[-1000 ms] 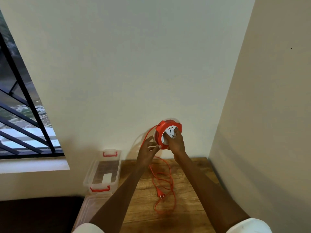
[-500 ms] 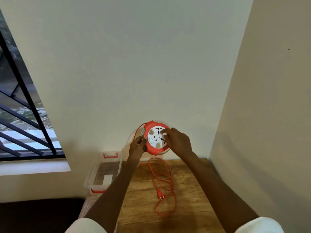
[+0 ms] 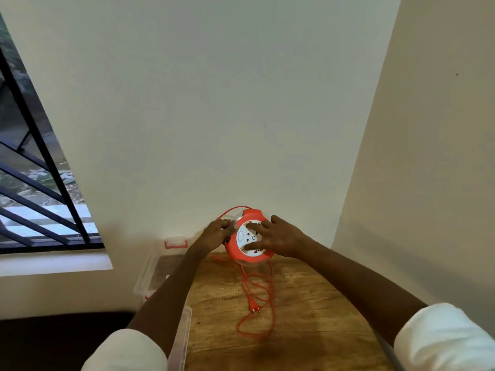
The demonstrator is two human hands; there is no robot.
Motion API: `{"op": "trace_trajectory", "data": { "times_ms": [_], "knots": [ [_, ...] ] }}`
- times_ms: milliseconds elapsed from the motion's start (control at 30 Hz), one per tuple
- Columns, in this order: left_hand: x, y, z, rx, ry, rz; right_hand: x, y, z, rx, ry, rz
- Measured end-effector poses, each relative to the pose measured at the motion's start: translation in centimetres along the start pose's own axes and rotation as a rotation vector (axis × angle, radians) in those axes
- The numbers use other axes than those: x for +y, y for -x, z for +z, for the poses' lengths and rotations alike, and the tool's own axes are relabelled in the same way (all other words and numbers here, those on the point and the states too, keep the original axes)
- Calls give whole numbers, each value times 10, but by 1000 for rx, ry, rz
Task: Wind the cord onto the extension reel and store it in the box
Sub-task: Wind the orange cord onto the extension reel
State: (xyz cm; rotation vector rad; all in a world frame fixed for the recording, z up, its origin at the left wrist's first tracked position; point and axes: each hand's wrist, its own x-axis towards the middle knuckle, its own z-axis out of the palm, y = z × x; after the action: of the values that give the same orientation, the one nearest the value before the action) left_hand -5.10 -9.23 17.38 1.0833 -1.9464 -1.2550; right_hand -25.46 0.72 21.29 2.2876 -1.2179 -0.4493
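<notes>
The round orange extension reel (image 3: 247,254) with a white socket face is held above the far end of the wooden table (image 3: 294,311). My left hand (image 3: 215,234) grips its left rim, where the orange cord (image 3: 257,290) loops over the top. My right hand (image 3: 276,238) lies across the socket face, fingers spread and curled onto it. Loose cord hangs from the reel and lies in loops on the table, ending in an orange plug (image 3: 253,307). The clear plastic box (image 3: 150,277) with red latches stands open at the table's left, partly hidden by my left forearm.
A clear lid (image 3: 182,341) lies near the table's left front edge. White walls close in behind and on the right. A barred window (image 3: 34,183) is at the left above a white sill.
The reel has turned so its socket face points at me and has dropped a little. My right hand moved onto the face, and my left hand shifted to the left rim.
</notes>
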Motion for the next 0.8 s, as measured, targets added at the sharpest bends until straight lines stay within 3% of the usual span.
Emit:
{"op": "trace_trajectory", "data": {
  "times_ms": [233, 367, 567, 700, 800],
  "knots": [
    [7, 1, 8, -38, 45, -18, 0, 6, 8, 19, 160, -34],
    [7, 1, 18, 54, 174, -34, -2, 3, 17, 154, 124, 174],
    [8, 9, 58, 317, 506, -29, -17, -13, 17, 261, -435, 738],
    [11, 15, 84, 402, 561, -7, -28, -26, 9, 376, -1064, 1237],
    [10, 21, 94, 428, 498, -6, -34, -32, 7, 468, -1543, 1475]
  ]
}}
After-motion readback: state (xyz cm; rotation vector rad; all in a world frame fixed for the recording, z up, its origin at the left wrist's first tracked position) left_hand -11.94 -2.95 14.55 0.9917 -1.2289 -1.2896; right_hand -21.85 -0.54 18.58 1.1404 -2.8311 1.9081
